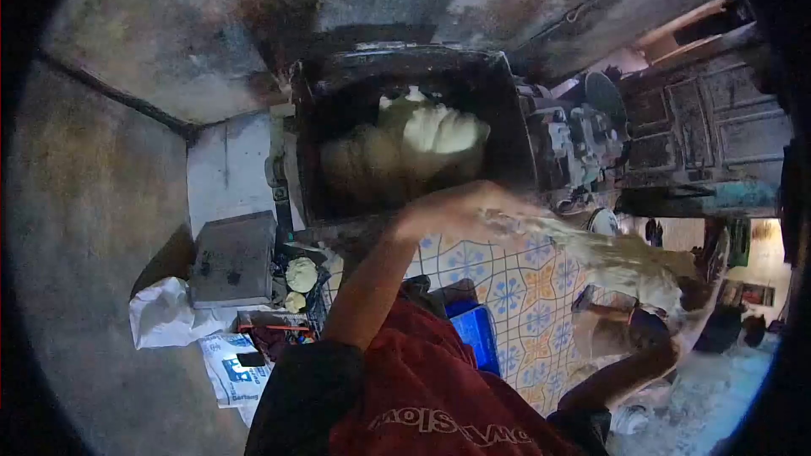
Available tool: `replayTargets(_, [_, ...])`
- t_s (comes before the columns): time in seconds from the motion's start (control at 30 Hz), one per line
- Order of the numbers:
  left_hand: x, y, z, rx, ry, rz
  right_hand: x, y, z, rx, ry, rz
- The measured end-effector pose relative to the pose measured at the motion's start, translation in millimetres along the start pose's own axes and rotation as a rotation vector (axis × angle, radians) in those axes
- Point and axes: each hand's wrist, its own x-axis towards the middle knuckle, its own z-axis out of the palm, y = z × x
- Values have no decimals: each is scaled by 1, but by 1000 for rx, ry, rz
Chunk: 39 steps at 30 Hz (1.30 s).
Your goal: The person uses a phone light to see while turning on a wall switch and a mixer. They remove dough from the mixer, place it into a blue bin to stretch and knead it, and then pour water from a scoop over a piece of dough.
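Observation:
A long pale strip of dough (621, 263) hangs stretched between my two hands, smeared by motion. My left hand (469, 209) is at its near end, fingers closed on it in front of the dark open box. At the far right end, my right hand (696, 294) appears closed around the dough; its fingers are blurred. Inside the dark box (308, 160) lies a larger pale dough mass (443, 128), partly in shadow.
A grey slab-like box (234, 260) stands at the left, with dough lumps (301, 274) beside it. Below are a white bag (160, 318) and a printed sack (239, 374). A blue container (476, 336) sits above the tiled floor (524, 287). Machinery (574, 139) adjoins the dark box.

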Motion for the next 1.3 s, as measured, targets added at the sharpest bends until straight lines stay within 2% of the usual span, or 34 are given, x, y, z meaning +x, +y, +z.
replayTargets(0.1, [-19, -42, 2, -197, 236, -65, -10, 7, 1, 22, 0, 24])
replayTargets(0.2, [-37, -32, -1, -112, 379, -150, -10, 6, 3, 37, -2, 16])
replayTargets(0.27, [-59, -2, -20, -335, 659, -85, -5, 1, 6, 35, -11, -4])
replayTargets(0.3, [-82, 0, -44, -295, 840, -100, 2, -3, 8, 27, -12, -27])
replayTargets(0.33, [-101, 20, -66, -86, 1137, -209, 5, -7, 12, 27, -24, -52])
replayTargets(0.37, [-125, 32, -84, 81, 1335, -366, 12, -10, 18, 28, -29, -80])
replayTargets(0.43, [-162, 61, -102, 373, 1403, -234, 28, -22, 34, 23, -56, -143])
replayTargets(0.53, [-172, 103, -86, 567, 1290, -212, 56, -48, 65, 0, -111, -289])
replayTargets(0.63, [-194, 97, -70, 477, 1131, -196, 78, -73, 110, -46, -220, -461])
replayTargets(0.7, [-196, 99, -50, 592, 1108, -424, 83, -77, 164, 19, -377, -496])
replayTargets(0.73, [-197, 100, -42, 648, 1090, -536, 80, -70, 194, 87, -470, -449])
replayTargets(0.83, [-223, 77, -29, 495, 978, -646, 17, 18, 327, 555, -721, 41])
replayTargets(0.9, [-235, 75, -22, 545, 910, -719, -24, 105, 386, 68, -1193, -400])
replayTargets(0.93, [-240, 75, -22, 576, 883, -753, -12, 11, 359, -430, -1476, -62])
replayTargets(1.0, [-255, 82, -22, 582, 929, -751, -6, -19, 329, -289, -1475, 39])
replayTargets(1.07, [-264, 86, -25, 574, 980, -748, 6, 49, 303, -120, -1417, -114])
replayTargets(1.1, [-264, 87, -25, 582, 1022, -744, 9, 58, 284, -146, -1275, -242])
replayTargets(1.13, [-263, 89, -25, 591, 1060, -740, 13, 67, 265, -187, -1121, -358])
replayTargets(1.2, [-258, 89, -25, 621, 1079, -704, 20, 1, 220, -570, -869, -208])
replayTargets(1.23, [-256, 89, -25, 640, 1056, -675, 21, -4, 207, -788, -849, -10])
replayTargets(1.3, [-245, 91, -25, 674, 987, -628, 30, 7, 170, -770, -624, -68])
